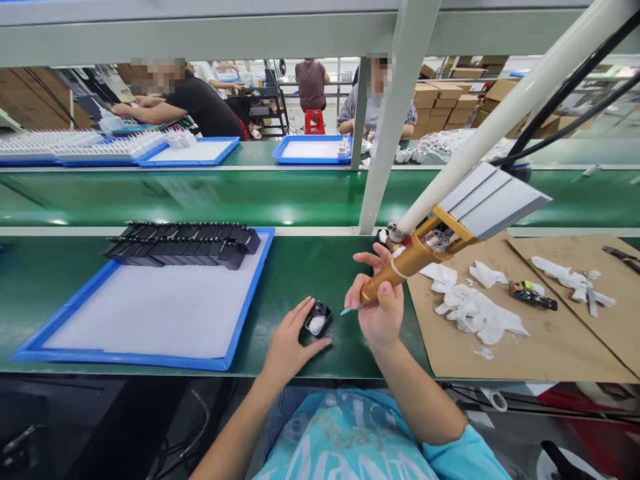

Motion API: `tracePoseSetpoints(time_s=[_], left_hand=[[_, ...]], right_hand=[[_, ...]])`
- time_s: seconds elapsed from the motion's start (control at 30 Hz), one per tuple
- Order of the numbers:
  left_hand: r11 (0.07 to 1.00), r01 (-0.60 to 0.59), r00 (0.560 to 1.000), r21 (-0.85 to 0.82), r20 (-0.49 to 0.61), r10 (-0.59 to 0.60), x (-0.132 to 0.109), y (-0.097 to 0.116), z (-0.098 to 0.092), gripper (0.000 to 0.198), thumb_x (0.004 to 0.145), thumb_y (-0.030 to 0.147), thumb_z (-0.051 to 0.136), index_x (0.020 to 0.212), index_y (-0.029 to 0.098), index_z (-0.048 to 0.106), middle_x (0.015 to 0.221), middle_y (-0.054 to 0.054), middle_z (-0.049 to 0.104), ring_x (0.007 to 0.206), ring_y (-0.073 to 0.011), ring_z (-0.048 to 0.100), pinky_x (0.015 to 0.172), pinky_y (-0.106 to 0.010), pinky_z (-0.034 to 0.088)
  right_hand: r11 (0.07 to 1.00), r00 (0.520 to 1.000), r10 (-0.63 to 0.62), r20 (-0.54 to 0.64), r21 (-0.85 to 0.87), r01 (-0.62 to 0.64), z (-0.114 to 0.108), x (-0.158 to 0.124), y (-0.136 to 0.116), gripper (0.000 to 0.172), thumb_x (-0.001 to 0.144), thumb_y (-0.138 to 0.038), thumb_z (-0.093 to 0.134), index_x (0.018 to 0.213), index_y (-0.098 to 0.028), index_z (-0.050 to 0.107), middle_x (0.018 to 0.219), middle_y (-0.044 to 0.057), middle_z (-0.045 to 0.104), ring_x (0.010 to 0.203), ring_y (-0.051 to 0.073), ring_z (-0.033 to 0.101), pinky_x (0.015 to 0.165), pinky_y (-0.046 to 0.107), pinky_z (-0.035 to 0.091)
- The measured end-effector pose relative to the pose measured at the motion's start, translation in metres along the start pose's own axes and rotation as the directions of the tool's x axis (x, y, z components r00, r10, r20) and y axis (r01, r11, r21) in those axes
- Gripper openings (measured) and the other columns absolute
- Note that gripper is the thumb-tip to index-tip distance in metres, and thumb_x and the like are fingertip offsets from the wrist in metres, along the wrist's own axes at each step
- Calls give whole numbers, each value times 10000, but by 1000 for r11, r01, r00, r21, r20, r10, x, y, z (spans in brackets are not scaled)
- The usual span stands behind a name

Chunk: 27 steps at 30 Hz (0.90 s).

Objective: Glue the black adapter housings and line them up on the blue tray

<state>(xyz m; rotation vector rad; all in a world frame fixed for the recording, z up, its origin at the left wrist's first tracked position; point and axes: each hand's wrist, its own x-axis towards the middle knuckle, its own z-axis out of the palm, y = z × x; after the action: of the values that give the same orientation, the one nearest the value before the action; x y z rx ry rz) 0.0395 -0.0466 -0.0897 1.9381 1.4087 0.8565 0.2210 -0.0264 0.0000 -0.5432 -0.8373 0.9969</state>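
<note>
My left hand is partly opened, fingers along the far side of a small black case and thumb along its near side, holding it against the green bench. The case lies with its open face up, and a white piece sits inside it (too small on my feed to say what it is).

My right hand is closed around a gold tool, thumb on one side and fingers curled on the other; its pale blue tip points toward the case, near it but apart.

Left of the left-hand grip I have a blue-rimmed tray: black housings stand packed in rows along its far end, the near part bare and white. Right of the right-hand grip lies a cardboard sheet with crumpled white wipes on it. Well beyond both hands, across the green belt, another blue tray holds a few white parts at its right end.
</note>
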Motion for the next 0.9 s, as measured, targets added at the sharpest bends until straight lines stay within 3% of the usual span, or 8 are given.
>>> tracePoseSetpoints(time_s=[0.13, 0.3, 0.47, 0.63, 0.8, 0.9], left_hand=[[992, 28, 997, 123, -72, -19, -2, 0, 15, 518, 819, 341, 692, 1309, 243, 556, 1177, -87, 686, 1054, -273, 646, 939, -444, 498], [994, 40, 999, 105, -36, -36, 1, 0, 14, 518, 831, 328, 673, 1329, 249, 550, 1055, -62, 692, 961, -239, 648, 873, -391, 512], [1000, 5, 999, -7, 45, -5, -1, 4, 2, 619, 859, 340, 638, 1439, 282, 429, 1221, -67, 644, 1086, -223, 624, 952, -373, 483], [997, 69, 994, -34, 88, -66, 3, 6, 1, 671, 845, 355, 642, 1458, 257, 388, 1269, -76, 639, 1105, -228, 634, 969, -369, 478], [971, 213, 975, -109, 90, -203, 8, 15, 0, 735, 872, 393, 599, 1505, 221, 267, 998, -43, 728, 861, -207, 696, 850, -359, 525], [950, 220, 974, -223, 99, -203, 10, 24, -4, 745, 873, 402, 601, 1499, 206, 249, 980, -46, 732, 825, -197, 701, 784, -320, 544]], right_hand=[[1000, 1000, 4, 19, 18, -4, 9, -2, 3, 415, 840, -508, 618, 1195, -311, 535, 1101, 25, 614, 447, 39, 492, 385, 236, 460], [1000, 999, -2, 40, 28, 1, 12, -1, 6, 401, 863, -490, 599, 1219, -324, 520, 1095, 19, 607, 452, 42, 492, 390, 248, 475], [1000, 1000, -24, 17, -16, 24, 8, 2, 6, 359, 867, -492, 583, 1176, -316, 539, 1086, 19, 608, 449, 39, 476, 384, 239, 443], [997, 999, -42, -2, -60, 42, -2, 6, 4, 373, 867, -484, 576, 1194, -314, 517, 1099, 24, 602, 448, 39, 481, 394, 241, 455], [988, 992, -103, -68, -123, 94, -21, 9, -1, 274, 871, -435, 587, 1107, -315, 516, 1141, 21, 599, 505, 55, 541, 495, 265, 532], [966, 976, -174, -128, -213, 144, -40, 12, -5, 246, 869, -396, 589, 1086, -318, 506, 1153, 14, 607, 558, 73, 583, 572, 290, 558]])
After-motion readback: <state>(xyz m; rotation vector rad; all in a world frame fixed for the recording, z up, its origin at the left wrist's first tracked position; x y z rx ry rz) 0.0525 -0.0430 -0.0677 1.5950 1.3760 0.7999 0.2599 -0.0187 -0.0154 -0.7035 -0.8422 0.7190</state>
